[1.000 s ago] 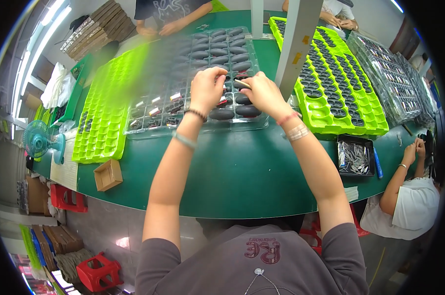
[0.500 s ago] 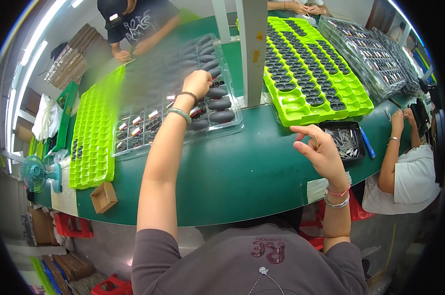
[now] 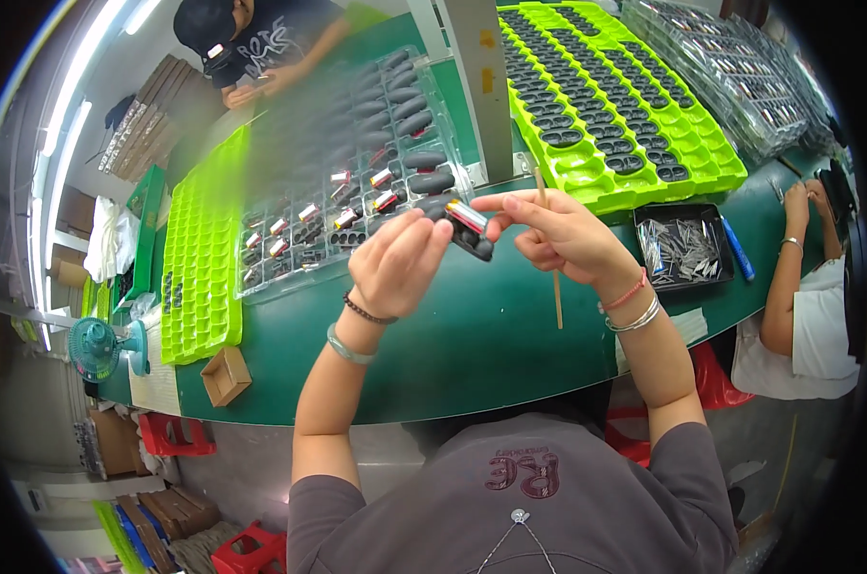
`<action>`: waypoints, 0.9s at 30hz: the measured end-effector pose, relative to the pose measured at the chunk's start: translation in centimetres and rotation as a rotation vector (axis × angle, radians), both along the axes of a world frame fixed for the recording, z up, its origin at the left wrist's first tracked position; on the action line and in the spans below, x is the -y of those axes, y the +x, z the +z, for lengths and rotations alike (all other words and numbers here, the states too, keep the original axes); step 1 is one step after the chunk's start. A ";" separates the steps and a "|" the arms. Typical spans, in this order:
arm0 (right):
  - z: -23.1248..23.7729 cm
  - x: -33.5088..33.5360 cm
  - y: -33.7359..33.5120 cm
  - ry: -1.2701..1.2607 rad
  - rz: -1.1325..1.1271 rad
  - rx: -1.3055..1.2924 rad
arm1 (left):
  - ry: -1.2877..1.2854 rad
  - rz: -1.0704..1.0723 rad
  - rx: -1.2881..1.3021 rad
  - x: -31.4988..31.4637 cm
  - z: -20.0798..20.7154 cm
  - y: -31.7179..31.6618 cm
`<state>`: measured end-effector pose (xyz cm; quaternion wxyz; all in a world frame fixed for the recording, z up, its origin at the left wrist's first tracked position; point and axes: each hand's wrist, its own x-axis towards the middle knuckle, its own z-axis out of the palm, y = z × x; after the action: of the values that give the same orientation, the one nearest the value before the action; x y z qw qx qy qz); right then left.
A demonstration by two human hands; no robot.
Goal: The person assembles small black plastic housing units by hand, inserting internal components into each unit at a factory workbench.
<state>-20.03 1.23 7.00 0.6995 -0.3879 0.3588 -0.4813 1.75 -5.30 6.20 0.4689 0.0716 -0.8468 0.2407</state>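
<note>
My left hand (image 3: 395,263) is closed on a black oval plastic housing (image 3: 474,246), raised above the table in front of me. On the housing lies a silver and red cylinder (image 3: 467,216) that looks like a battery cell. The extended index finger of my right hand (image 3: 575,241) reaches the housing's right side. A thin wooden stick (image 3: 559,301) is held in that same hand, upright, sticking out above and below the fingers. Beyond my left hand lies a clear plastic tray (image 3: 460,180) with black oval housings, several bearing similar cylinders.
A lime-green tray (image 3: 601,199) filled with black parts stands right. Beside it are a black box (image 3: 690,277) of small metal pieces and a blue pen (image 3: 737,251). Left are another lime tray (image 3: 199,325), a cardboard box (image 3: 227,377) and a teal fan (image 3: 96,346). Co-workers sit opposite and right.
My left hand has come back from the clear tray with the housing in it. My right hand has moved up and left to meet it, the stick now plainly showing.
</note>
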 end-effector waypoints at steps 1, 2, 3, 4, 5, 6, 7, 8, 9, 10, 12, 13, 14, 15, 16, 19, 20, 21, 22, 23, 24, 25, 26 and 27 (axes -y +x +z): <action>0.2 -0.1 0.2 0.023 0.068 0.003 | 0.009 -0.011 -0.006 -0.5 -0.2 -0.2; 0.2 -0.2 0.3 0.045 0.136 0.004 | 0.019 -0.023 -0.014 -0.9 -0.3 -0.5; 0.1 -0.4 0.2 -0.007 0.167 0.063 | 0.021 -0.027 -0.014 -1.0 -0.4 -0.9; -0.3 -0.7 0.1 -0.005 0.161 0.062 | 0.163 -0.039 -0.067 -1.1 -0.4 -1.3; -0.8 -0.9 0.1 -0.117 0.022 -0.018 | 0.306 -0.052 -0.121 -1.3 -0.4 -1.8; -1.0 -1.1 0.1 -0.233 -0.116 -0.097 | 0.569 -0.081 -0.191 -1.7 -0.3 -2.5; -0.3 -1.5 -0.4 -0.224 -0.171 -0.183 | 1.089 -0.237 -0.296 -2.1 -0.8 -2.9; -0.1 -1.7 -0.9 -0.225 -0.174 -0.185 | 1.610 -0.397 -0.393 -2.3 -1.3 -3.1; 0.1 -2.1 -1.3 -0.266 -0.185 -0.273 | 1.997 -0.631 -0.435 -2.1 -1.1 -3.2; 0.2 -2.5 -1.6 -0.306 -0.196 -0.360 | 2.001 -0.637 -0.429 -2.0 -1.4 -3.5; 0.3 -2.6 -2.1 -0.293 -0.188 -0.352 | 2.390 -1.092 -0.399 -1.9 -2.1 -4.6; 0.0 -2.6 -2.4 -0.243 -0.127 -0.270 | 2.446 -1.084 -0.364 -2.1 -2.3 -5.3; -0.2 -2.6 -2.7 -0.193 -0.067 -0.187 | 2.497 -1.100 -0.348 -2.5 -2.3 -5.9; -0.2 -2.7 -3.0 -0.150 -0.003 -0.121 | 2.526 -1.109 -0.329 -2.5 -2.5 -6.3; -0.4 -2.9 -3.3 -0.147 -0.015 -0.125 | 2.554 -1.117 -0.309 -2.5 -2.8 -6.7; -1.1 -3.8 -4.3 -0.161 -0.057 -0.214 | 2.579 -1.009 -0.260 -2.9 -3.1 -7.5; -1.3 -4.1 -4.5 -0.161 -0.063 -0.216 | 2.580 -1.013 -0.253 -2.8 -2.9 -7.9; -1.9 -4.5 -5.0 -0.138 -0.110 -0.133 | 2.529 -0.831 -0.158 -3.0 -2.2 -8.3; -2.5 -4.8 -5.6 -0.116 -0.156 -0.048 | 2.465 -0.654 -0.069 -3.0 -1.8 -8.8; -3.3 -5.0 -6.6 -0.138 -0.189 0.127 | 2.276 -0.507 -0.034 -2.6 -1.7 -9.4; -4.4 -5.2 -7.8 -0.165 -0.267 0.232 | 2.275 -0.522 -0.022 -1.9 -2.1 -10.3; -4.7 -5.3 -8.3 -0.132 -0.367 0.379 | 1.904 -0.329 0.065 -0.5 -2.6 -10.9; -5.0 -5.5 -8.9 -0.100 -0.466 0.526 | 1.524 -0.152 0.137 0.7 -2.9 -11.6; -6.2 -5.7 -10.7 -0.174 -0.425 0.625 | 1.301 -0.095 0.166 1.1 -2.2 -13.3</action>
<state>-30.77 6.92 0.79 0.6243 -0.1974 0.1587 -0.7390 -11.54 -6.40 3.99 0.2733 0.2842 -0.8550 -0.3368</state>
